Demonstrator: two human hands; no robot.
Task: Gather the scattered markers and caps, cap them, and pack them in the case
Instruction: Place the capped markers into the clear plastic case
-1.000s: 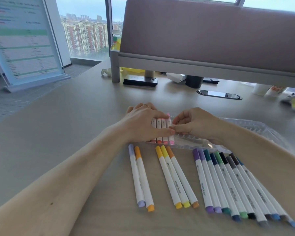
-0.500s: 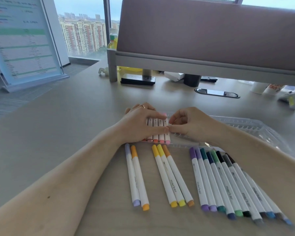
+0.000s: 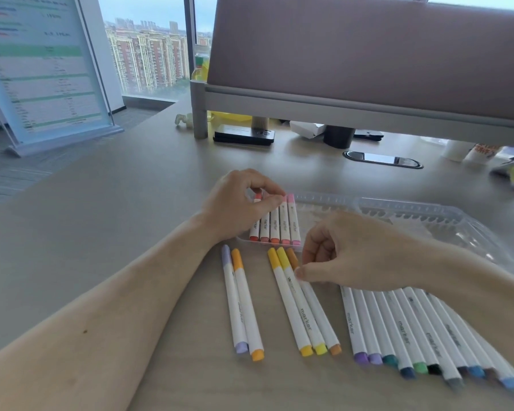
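A clear plastic case (image 3: 398,206) lies open on the desk. Several capped red and pink markers (image 3: 275,228) sit side by side at its left end. My left hand (image 3: 238,204) curls over their upper ends, thumb laid across them. In front of the case lie three capped markers, two yellow (image 3: 294,307) and one dark orange (image 3: 321,310). My right hand (image 3: 356,256) pinches the dark orange marker's barrel just below its cap. A lilac and an orange marker (image 3: 241,304) lie to the left. A row of several purple, green, blue and grey markers (image 3: 413,330) lies to the right, partly under my right forearm.
A desk divider panel (image 3: 368,60) stands across the back, with a black device (image 3: 244,136), a dark cup (image 3: 339,136) and a cable grommet (image 3: 383,158) near it. A sign stand (image 3: 42,72) is on the floor to the left. White cups (image 3: 469,151) sit far right.
My right hand has left the markers in the case and come down toward me onto the dark orange marker. My left hand stays on the red and pink markers.
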